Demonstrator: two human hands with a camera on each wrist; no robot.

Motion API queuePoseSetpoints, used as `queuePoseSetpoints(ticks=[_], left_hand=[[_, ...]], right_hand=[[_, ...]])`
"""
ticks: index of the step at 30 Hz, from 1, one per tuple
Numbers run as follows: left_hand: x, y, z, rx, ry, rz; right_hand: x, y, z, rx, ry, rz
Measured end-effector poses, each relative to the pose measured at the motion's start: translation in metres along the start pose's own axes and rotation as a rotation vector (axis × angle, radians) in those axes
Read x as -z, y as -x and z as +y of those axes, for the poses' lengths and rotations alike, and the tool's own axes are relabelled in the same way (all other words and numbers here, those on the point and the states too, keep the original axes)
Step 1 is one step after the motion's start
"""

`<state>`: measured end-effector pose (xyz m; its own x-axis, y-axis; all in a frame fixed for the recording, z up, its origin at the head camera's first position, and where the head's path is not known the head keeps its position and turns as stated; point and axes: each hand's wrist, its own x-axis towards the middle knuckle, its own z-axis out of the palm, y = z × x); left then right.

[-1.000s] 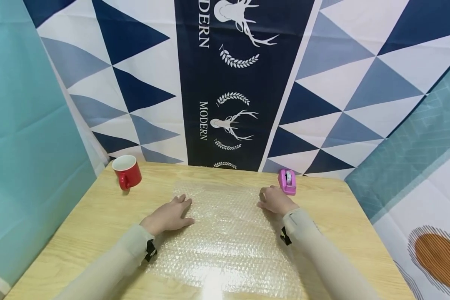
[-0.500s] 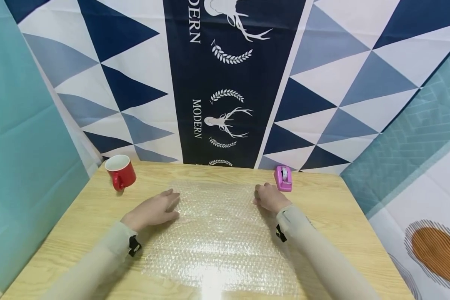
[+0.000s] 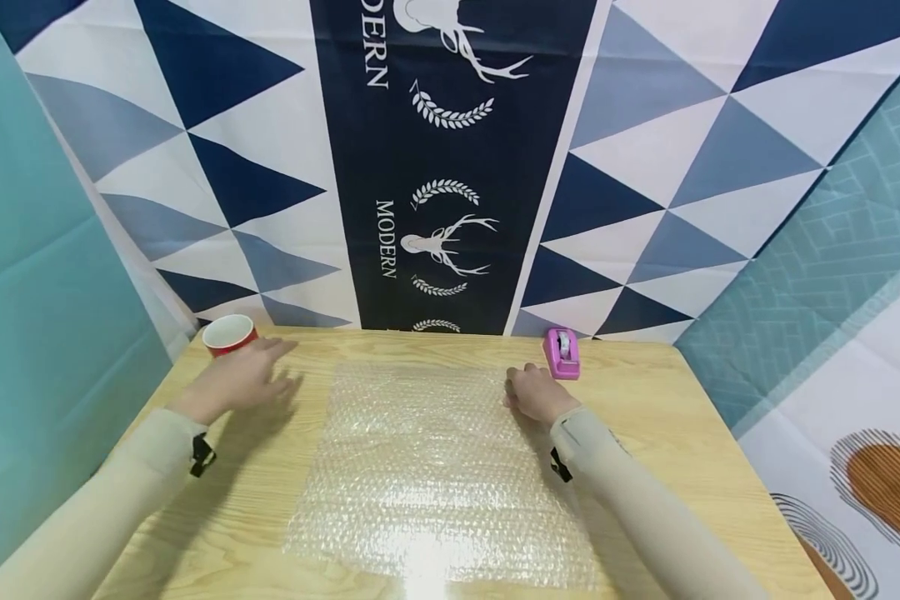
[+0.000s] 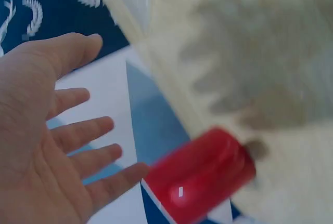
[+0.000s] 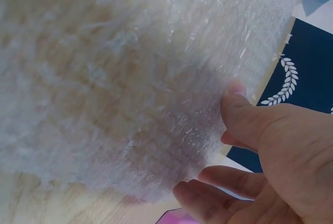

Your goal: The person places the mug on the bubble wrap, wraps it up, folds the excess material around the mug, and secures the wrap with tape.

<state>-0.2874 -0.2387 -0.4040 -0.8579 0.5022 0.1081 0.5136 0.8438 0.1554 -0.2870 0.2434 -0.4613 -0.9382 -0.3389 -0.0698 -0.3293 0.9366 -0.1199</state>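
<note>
My left hand [image 3: 232, 382] reaches over the table's left side with its fingers spread and nothing in them. Just beyond it stands a red mug [image 3: 225, 332] with a white inside, partly hidden by the hand in the head view. In the left wrist view the red mug [image 4: 205, 174] shows beside the little finger of the hand [image 4: 62, 135]. A sheet of clear bubble wrap [image 3: 427, 454] lies flat in the middle. My right hand [image 3: 538, 393] rests at its far right corner. The right wrist view shows the thumb touching the bubble wrap [image 5: 135, 94], with the other fingers loosely bent at its edge.
A pink tape dispenser [image 3: 562, 357] sits just beyond the right hand, near the back edge of the wooden table [image 3: 667, 467]. Behind the table hangs a patterned cloth [image 3: 270, 192] with triangles and deer heads. Teal cloth [image 3: 52, 333] borders the left side.
My left hand has left the bubble wrap's left edge and moved left and away from me, up to the mug. The right hand stays at the sheet's corner. The head view has shifted slightly.
</note>
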Motion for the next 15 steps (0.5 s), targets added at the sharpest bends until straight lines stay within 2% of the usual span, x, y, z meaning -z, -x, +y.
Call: queuePoseSetpoints(ticks=[3,8,11,15], left_hand=[[0.012,-0.004,-0.018,0.001,-0.035,0.065],[0.019,-0.015,-0.039,0.091,-0.040,0.132],[0.019,-0.020,-0.047,0.183,0.032,0.113],[0.017,-0.020,-0.058,0.305,0.173,0.080]], right_hand=[[0.000,-0.001,-0.001,-0.009,0.009,-0.008],[0.000,-0.002,-0.002,-0.046,0.010,-0.033],[0.000,-0.001,-0.003,-0.063,0.018,-0.037],[-0.002,0.000,-0.004,-0.060,0.006,-0.037]])
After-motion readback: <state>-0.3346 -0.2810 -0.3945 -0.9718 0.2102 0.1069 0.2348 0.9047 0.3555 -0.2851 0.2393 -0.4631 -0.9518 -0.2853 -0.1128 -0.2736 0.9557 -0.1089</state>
